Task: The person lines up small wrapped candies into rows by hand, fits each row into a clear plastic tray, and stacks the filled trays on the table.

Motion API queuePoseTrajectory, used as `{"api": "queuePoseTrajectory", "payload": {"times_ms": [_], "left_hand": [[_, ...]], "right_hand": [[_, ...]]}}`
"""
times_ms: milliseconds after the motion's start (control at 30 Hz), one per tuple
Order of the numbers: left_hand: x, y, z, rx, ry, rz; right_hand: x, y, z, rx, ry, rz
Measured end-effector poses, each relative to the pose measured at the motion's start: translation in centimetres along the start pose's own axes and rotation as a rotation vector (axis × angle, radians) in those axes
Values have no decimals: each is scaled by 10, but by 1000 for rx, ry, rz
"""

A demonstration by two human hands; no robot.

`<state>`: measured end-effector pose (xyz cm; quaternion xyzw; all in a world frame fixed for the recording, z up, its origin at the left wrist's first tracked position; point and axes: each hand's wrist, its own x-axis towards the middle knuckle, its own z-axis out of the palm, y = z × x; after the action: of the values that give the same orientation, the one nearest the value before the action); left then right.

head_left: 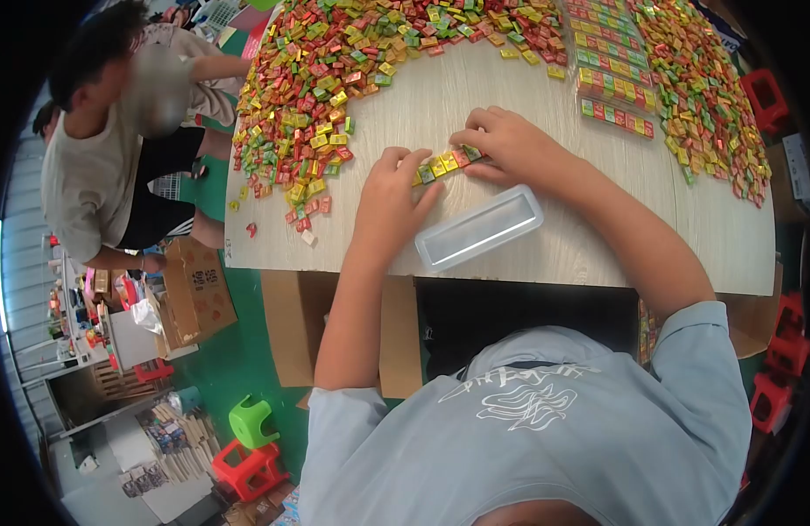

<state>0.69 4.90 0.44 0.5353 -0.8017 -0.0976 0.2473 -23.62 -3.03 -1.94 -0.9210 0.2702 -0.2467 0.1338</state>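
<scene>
pale blue shirt (589,447) is nearest, then the near edge of the surface (413,101). row of small boxes (438,167) lies on the surface, slanted, bridged between both hands. left hand (388,195) has bent fingers at the row's left end, thumb apart; right hand (515,149) curls round the right end. can't tell if either is actually squeezing.

handling guess: boxes light, stiffish card, slick faces, corners could crush. row looks like loose pieces, so hold both ends with even inward pressure; lifting from one end probably buckles it.

clear plastic tray (480,228) sits just on the wearer's side of the row, angled, one corner close to the near edge. looks light, thin-walled, easy to nudge; take it by the rim. room: bare woodgrain beyond the row, up to the loose box pile (304,114). filled packs (617,117) bound the far right.
</scene>
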Motion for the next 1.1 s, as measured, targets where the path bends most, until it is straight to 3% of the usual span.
{"api": "queuePoseTrajectory", "payload": {"times_ms": [167,667,1100], "left_hand": [[9,1,0,-115,-60,-128],[11,4,14,-7,36,-128],[4,56,-53,0,220,-43]], "right_hand": [[1,-1,4,96,21,34],[5,4,9,71,30,-11],[10,-61,-75,47,85,-31]]}}
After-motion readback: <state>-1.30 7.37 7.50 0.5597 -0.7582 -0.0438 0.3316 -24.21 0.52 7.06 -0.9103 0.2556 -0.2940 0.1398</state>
